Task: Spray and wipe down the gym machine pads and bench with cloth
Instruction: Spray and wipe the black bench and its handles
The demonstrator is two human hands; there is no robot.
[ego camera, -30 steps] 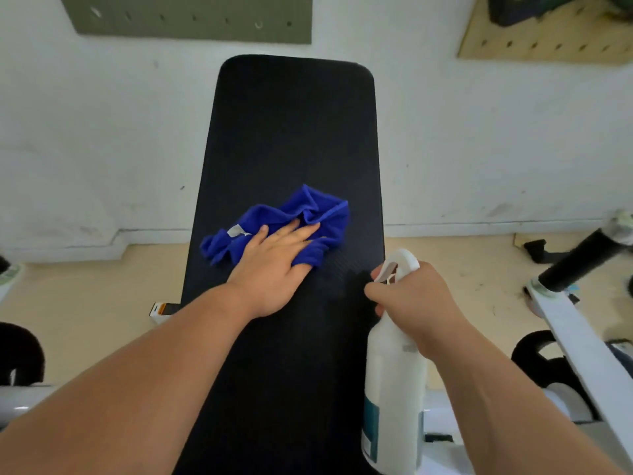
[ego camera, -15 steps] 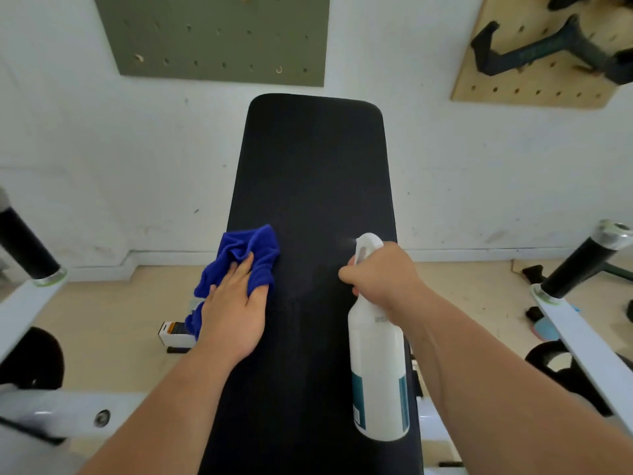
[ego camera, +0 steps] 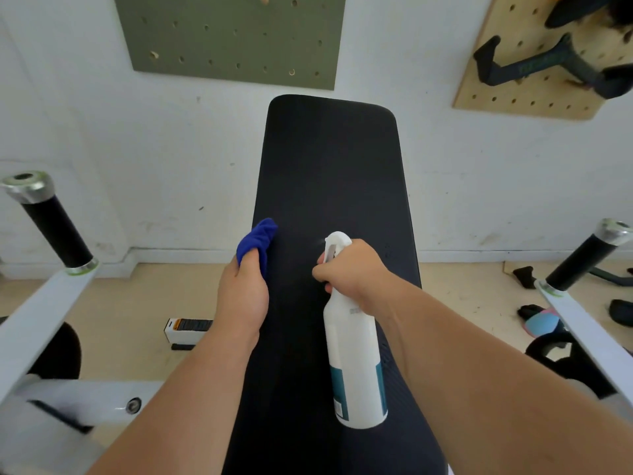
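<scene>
A long black bench pad (ego camera: 329,173) runs away from me toward the white wall. My left hand (ego camera: 244,296) grips a bunched blue cloth (ego camera: 257,240) at the pad's left edge. My right hand (ego camera: 352,272) holds a white spray bottle (ego camera: 356,365) with a teal label by its trigger head, over the middle of the pad. The nozzle points toward the far end of the pad.
White machine arms with black grip handles stand at the left (ego camera: 54,228) and right (ego camera: 582,258). A small white and black box (ego camera: 186,329) lies on the floor left of the bench. A green pegboard (ego camera: 233,36) and a wooden pegboard (ego camera: 534,53) hang on the wall.
My left hand slid the cloth from the pad's middle to its left edge and bunched it up. The bottle rose and moved toward the pad's centre. My head tilted up.
</scene>
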